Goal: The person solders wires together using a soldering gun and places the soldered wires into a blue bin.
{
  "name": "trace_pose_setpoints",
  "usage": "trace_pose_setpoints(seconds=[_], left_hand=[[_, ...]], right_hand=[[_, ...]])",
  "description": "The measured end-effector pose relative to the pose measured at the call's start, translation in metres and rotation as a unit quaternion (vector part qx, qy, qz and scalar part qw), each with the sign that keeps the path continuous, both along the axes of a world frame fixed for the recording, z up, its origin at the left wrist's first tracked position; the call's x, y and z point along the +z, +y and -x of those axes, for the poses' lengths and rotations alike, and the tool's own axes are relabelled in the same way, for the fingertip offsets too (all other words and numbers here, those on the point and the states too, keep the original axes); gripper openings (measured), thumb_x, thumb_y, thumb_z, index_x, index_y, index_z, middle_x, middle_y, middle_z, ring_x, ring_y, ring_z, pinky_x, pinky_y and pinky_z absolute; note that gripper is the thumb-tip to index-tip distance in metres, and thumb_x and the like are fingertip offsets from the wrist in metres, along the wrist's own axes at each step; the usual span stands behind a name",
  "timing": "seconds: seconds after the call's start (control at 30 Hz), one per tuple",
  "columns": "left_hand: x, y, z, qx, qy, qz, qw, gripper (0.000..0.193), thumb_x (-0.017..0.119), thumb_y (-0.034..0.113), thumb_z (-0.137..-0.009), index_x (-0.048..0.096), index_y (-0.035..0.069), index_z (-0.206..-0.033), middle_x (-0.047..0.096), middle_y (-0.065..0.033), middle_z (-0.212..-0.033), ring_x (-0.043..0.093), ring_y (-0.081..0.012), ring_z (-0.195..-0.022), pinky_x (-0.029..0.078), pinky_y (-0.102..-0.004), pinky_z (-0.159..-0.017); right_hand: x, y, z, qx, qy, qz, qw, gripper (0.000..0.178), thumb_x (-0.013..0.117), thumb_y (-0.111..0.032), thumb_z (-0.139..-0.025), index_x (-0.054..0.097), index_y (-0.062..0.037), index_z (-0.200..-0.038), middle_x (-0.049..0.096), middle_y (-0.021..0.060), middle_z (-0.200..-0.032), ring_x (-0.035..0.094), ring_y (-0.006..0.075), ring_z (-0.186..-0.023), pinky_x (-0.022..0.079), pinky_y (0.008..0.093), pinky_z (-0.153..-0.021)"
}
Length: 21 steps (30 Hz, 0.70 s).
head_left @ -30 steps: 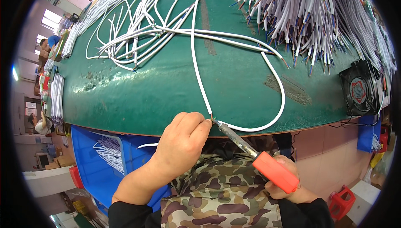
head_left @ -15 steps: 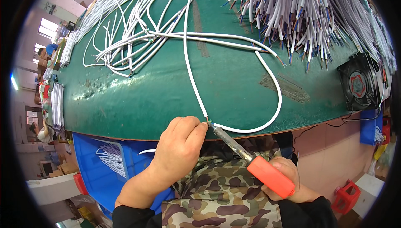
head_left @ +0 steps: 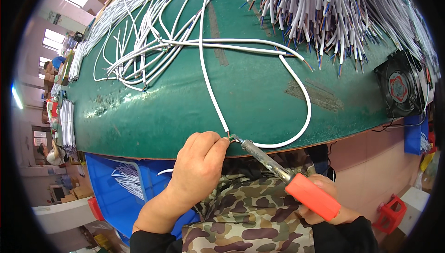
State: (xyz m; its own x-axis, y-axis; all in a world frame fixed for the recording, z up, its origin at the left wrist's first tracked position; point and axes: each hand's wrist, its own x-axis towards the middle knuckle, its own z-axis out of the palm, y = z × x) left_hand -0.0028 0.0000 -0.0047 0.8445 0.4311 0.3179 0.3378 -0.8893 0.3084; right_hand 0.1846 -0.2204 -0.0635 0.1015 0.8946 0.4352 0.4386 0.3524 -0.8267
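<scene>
My left hand (head_left: 199, 165) is closed in a pinch at the table's front edge, its fingertips on a small greenish part (head_left: 232, 139) where bared wire ends meet. One white cable (head_left: 208, 76) comes down to it from the far side, and a looped white cable (head_left: 308, 109) reaches it from the right. My right hand (head_left: 327, 185) is wrapped round the red handle of a soldering iron (head_left: 313, 196). The iron's metal tip points up and left, right beside the greenish part; whether they touch I cannot tell.
Loose white cables (head_left: 157, 53) lie tangled on the green table (head_left: 153, 128). A thick bundle of cables (head_left: 324, 16) with stripped ends fills the far right. A black fan (head_left: 398, 86) stands at the right edge. Below the left edge is a blue bin (head_left: 106, 188) with cables.
The soldering iron and my right hand have shifted slightly right and down, and the tip is a little farther from my left fingertips. My left hand keeps its pinch.
</scene>
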Motion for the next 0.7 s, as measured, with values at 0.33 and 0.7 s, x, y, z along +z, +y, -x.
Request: trace_pose_setpoints(seconds=[0.33, 0.7], left_hand=[[0.0019, 0.0003, -0.0009, -0.001, 0.002, 0.004, 1.000, 0.022, 0.065, -0.010, -0.068, 0.062, -0.001, -0.088, 0.059, -0.0112, -0.083, 0.057, -0.0287, -0.071, 0.047, -0.0376, -0.062], [0.0011, 0.0007, -0.0005, -0.001, -0.003, 0.009, 1.000, 0.024, 0.064, -0.010, -0.067, 0.063, -0.001, -0.089, 0.059, -0.0114, -0.082, 0.058, -0.0289, -0.071, 0.047, -0.0375, -0.062]], right_hand=[[-0.0007, 0.0027, -0.0005, -0.002, -0.011, -0.013, 1.000, 0.071, 0.078, -0.024, -0.076, 0.038, -0.0019, -0.131, 0.068, 0.0203, -0.095, 0.069, 0.0309, -0.076, 0.052, 0.0356, -0.059], [-0.0003, 0.0067, 0.0063, -0.025, 0.038, -0.019, 0.999, 0.065, 0.080, -0.022, -0.074, 0.045, 0.0004, -0.124, 0.066, 0.0169, -0.091, 0.065, 0.0296, -0.069, 0.051, 0.0354, -0.058]])
